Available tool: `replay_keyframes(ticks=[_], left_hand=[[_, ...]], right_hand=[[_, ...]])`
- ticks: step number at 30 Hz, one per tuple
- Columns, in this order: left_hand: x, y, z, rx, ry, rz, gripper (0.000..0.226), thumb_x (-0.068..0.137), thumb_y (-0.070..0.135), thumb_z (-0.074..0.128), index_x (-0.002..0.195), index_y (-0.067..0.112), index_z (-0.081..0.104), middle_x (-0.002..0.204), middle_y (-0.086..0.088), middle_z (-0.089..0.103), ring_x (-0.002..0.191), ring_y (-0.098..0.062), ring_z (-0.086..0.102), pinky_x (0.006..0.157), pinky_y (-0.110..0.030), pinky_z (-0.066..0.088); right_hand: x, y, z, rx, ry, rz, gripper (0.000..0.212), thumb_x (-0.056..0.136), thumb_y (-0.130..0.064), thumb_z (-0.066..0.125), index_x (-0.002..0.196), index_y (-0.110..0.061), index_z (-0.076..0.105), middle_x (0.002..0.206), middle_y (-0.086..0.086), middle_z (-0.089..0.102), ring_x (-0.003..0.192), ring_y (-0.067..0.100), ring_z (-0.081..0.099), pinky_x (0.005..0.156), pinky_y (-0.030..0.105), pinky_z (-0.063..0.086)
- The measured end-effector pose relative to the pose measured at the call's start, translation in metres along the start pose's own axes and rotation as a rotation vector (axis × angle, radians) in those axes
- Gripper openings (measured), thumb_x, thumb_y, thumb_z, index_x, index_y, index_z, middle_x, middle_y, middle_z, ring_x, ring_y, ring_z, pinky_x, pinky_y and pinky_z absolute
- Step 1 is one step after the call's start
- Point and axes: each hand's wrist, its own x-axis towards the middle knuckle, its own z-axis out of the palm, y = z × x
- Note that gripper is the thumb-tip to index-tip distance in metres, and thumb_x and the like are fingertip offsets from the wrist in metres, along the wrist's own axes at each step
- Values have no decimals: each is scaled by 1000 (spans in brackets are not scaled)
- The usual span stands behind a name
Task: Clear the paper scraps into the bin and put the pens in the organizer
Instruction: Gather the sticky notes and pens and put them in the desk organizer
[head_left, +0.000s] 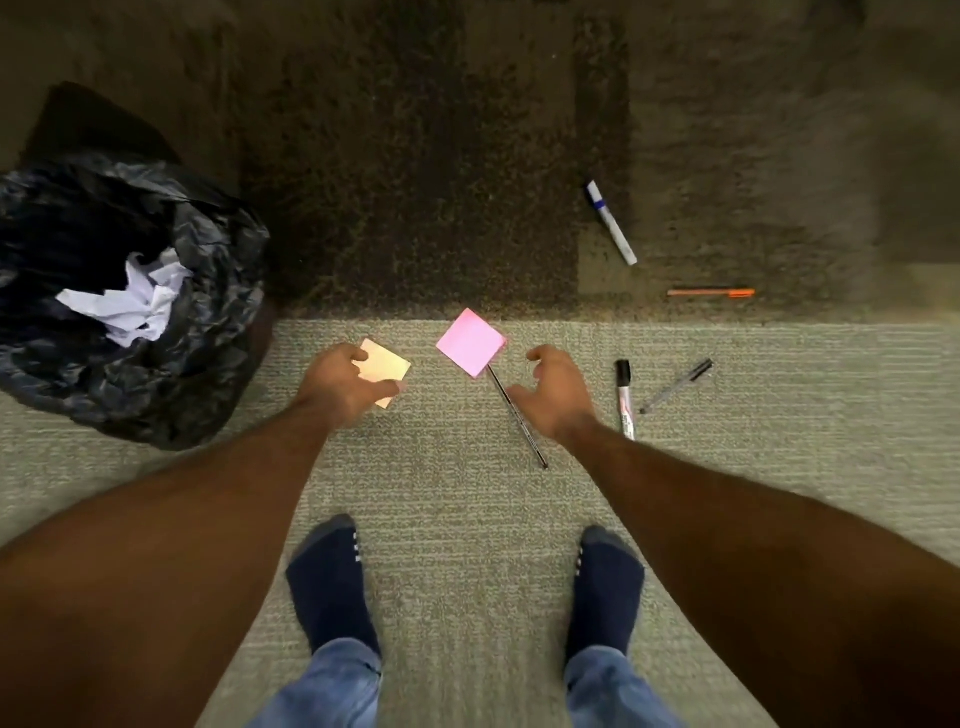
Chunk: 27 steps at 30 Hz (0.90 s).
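Where left hand (340, 387) curls, yellow note (388, 365) lies pinched.

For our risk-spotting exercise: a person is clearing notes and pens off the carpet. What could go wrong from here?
The pink note covers the tip of the thin dark pen, so grabbing one may drag the other. The orange pen on dark carpet may be overlooked. The yellow note in the left hand could flutter past the bin.

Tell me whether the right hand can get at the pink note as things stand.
Probably yes: the right hand hovers open beside the pink note, with bare carpet between; the left hand holds the yellow note.
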Motion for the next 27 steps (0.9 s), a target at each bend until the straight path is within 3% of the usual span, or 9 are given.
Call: replay_keyframes(ticks=[2,5,10,18,24,27], left_hand=[[13,-6,3,139,24,-8,86,55,44,92,127,15,56,127,-13,60,111,-29,59,92,-37,51],[28,-10,8,292,148,63,86,49,48,93,122,16,58,123,-14,61,113,-32,58,90,-47,54],[42,-17,18,349,195,55,112,46,56,91,137,10,43,137,-20,48,129,-36,43,103,-47,43],[45,-16,24,276,239,93,107,56,36,94,140,9,33,138,-19,51,129,-36,46,103,-46,43],[47,-22,25,226,237,64,89,53,40,94,125,11,50,123,-13,58,115,-31,54,92,-42,50],[46,-20,24,225,164,48,68,68,39,86,124,11,60,121,-14,56,105,-30,59,84,-38,51]], right_hand=[[19,-4,9,2,25,21,58,81,-34,75,130,-14,52,126,8,57,117,26,54,101,41,47],[44,-11,21,-33,36,10,64,77,-35,79,130,-13,51,128,10,57,120,27,52,101,40,47],[71,-25,37,-119,59,-19,72,72,-44,83,129,-16,50,126,7,55,117,26,51,100,39,45],[87,-30,45,-223,46,27,72,67,-36,87,126,-20,50,126,5,56,119,26,51,102,42,43],[96,-31,42,-178,-6,73,41,76,-30,82,113,-25,64,114,1,65,107,22,58,96,42,48],[92,-30,34,76,-68,16,17,85,-23,75,99,-19,66,106,5,70,95,22,65,83,40,56]])
